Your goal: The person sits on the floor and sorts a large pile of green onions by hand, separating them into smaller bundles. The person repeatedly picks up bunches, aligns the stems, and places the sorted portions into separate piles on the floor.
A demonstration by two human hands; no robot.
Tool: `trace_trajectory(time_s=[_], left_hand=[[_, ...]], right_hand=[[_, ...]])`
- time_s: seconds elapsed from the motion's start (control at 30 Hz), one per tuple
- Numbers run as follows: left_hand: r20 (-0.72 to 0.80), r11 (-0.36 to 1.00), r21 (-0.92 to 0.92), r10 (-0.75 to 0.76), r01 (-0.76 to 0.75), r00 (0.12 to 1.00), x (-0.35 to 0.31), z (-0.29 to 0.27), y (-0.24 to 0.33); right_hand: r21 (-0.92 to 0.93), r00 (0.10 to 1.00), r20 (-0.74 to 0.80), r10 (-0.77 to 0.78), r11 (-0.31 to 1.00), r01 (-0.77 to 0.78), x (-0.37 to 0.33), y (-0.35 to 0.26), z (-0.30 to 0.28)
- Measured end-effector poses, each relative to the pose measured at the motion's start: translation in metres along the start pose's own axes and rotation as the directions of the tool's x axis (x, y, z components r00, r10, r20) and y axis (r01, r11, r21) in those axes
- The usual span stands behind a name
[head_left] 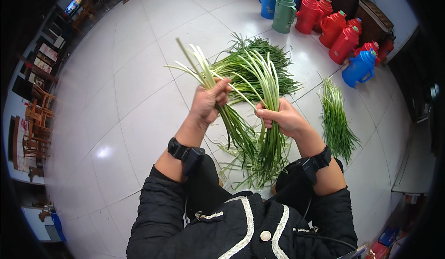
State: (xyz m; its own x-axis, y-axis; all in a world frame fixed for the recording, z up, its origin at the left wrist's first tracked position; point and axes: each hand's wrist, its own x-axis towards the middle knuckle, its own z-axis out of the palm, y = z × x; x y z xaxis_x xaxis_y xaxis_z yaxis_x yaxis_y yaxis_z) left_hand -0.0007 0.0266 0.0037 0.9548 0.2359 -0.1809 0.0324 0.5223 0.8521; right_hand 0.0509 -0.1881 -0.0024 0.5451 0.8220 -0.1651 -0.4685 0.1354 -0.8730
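My left hand (pixel 211 100) is closed round a bunch of garlic chives (pixel 235 125), pale stems pointing up and green leaves hanging down. A second bunch of chives (pixel 269 80) is gripped in my right hand (pixel 280 116), its white stem ends upward. The leaves of both bunches meet below my hands. Just beyond lies a large heap of chives (pixel 259 57) on the floor. To the right, a smaller bundle (pixel 334 115) lies apart. Loose leaves and trimmings (pixel 236 166) are scattered between my knees.
Pale tiles (pixel 134 106) cover the floor. Several red thermos flasks (pixel 344 43), a green one (pixel 284 13) and blue ones (pixel 359 68) stand at the far right. Wooden chairs (pixel 37 124) line the far left. Each of my wrists wears a black strapped device (pixel 191 159).
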Motion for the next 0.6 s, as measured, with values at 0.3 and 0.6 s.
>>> trace_trajectory(time_s=[0.3, 0.6], left_hand=[[-0.133, 0.942, -0.311, 0.09, -0.128, 0.987, 0.026, -0.043, 0.02], [0.276, 0.909, -0.398, -0.008, 0.122, 0.961, 0.02, -0.028, 0.001]], right_hand=[[-0.087, 0.999, -0.036, 0.028, 0.996, -0.031, -0.008, -0.007, -0.014], [-0.136, 0.991, -0.085, -0.101, 0.987, 0.089, -0.009, -0.012, -0.013]])
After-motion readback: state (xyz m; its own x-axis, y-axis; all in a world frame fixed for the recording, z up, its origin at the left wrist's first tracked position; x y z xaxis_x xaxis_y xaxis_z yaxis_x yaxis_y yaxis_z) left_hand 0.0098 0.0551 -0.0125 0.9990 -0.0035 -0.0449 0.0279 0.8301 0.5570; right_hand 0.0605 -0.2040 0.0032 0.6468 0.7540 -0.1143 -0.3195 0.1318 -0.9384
